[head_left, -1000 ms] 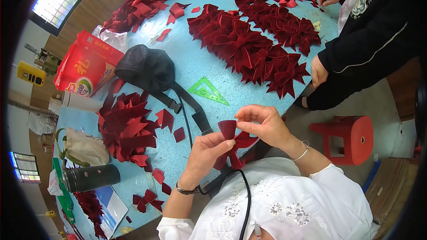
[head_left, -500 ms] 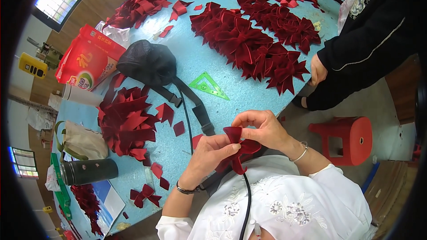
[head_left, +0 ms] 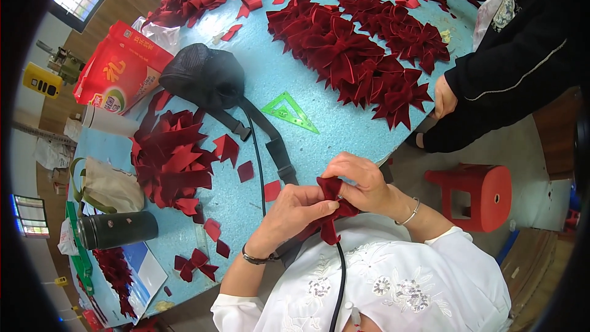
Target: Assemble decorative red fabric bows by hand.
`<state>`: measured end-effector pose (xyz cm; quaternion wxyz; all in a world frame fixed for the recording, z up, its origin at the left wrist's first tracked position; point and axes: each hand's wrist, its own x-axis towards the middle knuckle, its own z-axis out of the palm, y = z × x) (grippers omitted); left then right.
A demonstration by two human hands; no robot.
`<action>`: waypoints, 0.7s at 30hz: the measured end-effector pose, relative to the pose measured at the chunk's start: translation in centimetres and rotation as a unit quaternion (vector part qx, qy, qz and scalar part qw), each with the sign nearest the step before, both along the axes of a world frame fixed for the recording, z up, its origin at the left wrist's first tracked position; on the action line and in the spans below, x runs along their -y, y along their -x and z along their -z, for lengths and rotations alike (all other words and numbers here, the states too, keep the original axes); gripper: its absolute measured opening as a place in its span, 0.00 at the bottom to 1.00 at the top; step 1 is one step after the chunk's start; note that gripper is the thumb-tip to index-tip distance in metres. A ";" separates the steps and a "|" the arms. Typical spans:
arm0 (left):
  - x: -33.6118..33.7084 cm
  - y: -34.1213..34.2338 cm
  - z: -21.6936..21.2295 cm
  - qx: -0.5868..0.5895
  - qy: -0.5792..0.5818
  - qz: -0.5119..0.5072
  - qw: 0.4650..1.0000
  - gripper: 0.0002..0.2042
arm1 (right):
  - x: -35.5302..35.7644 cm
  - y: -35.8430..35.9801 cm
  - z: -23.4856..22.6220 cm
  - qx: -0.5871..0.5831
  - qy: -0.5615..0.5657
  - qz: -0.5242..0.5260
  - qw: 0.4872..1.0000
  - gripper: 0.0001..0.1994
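Note:
A dark red velvet bow (head_left: 329, 231) is held between my two hands, in front of my body at the table's near edge. My left hand (head_left: 299, 208) pinches its middle between thumb and fingers. On the other side, my right hand (head_left: 358, 179) grips the upper loop and folds, its fingers curled over the cloth. The bow's tails hang below my hands, and its centre is partly hidden by my fingertips. Left of my hands lie a loose finished bow (head_left: 195, 265), small red fabric squares (head_left: 272, 190) and a heap of cut red fabric strips (head_left: 169, 160).
Rows of finished bows (head_left: 344, 49) cover the far middle of the blue table (head_left: 239, 295). Nearby are a green set square (head_left: 290, 112), black waist bag (head_left: 206, 77), red gift bag (head_left: 123, 67) and dark bottle (head_left: 117, 230). A co-worker's hand (head_left: 444, 96) rests at the right edge; a red stool (head_left: 485, 197) stands below.
My right hand has curled in closer over the bow, and its upper loop is now more bunched. The view has shifted slightly.

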<state>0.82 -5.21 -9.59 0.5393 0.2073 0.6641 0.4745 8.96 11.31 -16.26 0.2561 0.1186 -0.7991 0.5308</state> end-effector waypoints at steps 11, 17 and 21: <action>0.7 1.3 2.9 -0.001 0.007 0.001 1.000 0.11 | -0.3 2.1 0.9 -0.177 -0.153 0.041 0.971 0.12; 0.6 1.2 3.4 0.017 -0.019 -0.017 1.000 0.13 | -0.6 1.7 1.8 -0.220 -0.182 0.028 0.958 0.13; 0.2 0.6 3.1 0.033 -0.023 -0.025 0.999 0.13 | -0.7 0.9 2.1 -0.200 -0.169 0.050 0.964 0.12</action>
